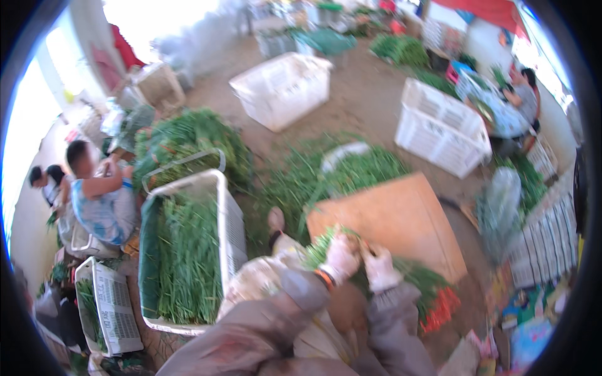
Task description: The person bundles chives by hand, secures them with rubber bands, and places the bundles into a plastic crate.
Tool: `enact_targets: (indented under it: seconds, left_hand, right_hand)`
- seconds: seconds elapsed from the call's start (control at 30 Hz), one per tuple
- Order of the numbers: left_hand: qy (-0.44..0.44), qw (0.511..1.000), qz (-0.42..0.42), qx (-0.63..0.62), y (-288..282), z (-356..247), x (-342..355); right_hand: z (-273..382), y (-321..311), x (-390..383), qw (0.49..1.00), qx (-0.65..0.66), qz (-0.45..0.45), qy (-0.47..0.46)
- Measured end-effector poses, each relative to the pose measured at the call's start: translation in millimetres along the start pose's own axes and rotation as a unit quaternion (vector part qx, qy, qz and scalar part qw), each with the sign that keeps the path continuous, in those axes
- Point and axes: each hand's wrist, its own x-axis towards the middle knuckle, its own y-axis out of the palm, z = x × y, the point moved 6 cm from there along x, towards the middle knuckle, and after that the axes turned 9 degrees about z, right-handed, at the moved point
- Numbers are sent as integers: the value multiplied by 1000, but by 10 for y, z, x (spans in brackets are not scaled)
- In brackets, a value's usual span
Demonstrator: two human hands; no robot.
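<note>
Over an orange-brown board [401, 213], my two hands meet, both in pale gloves. My left hand [342, 255] is closed round a bunch of green chives [321, 245], whose pale cut ends point up and away. Close beside it, my right hand [380, 266] has its fingers pinched together at the bunch; whatever they grip is too small to make out. The bunch's leaves run back under my right wrist, partly hidden by it. A pile of red-orange ties [441, 308] lies to the right of my right forearm.
At my left stands a white crate [232, 229] lined in green and packed with chives. Loose chives [370, 172] are heaped beyond the board. White crates [282, 91] [442, 128] stand farther off. A person [100, 194] sits at the left, another [523, 100] at the far right.
</note>
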Motion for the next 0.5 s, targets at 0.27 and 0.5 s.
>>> enact_targets:
  seconds: [0.27,0.5]
  left_hand:
    - [-18,961,147,-232,316,228,57]
    - [162,983,91,9,-1,-366,-198]
  right_hand:
    - [419,-83,-177,989,-72,-81,-99]
    - [-152,-125,-212,900,380,-137,166]
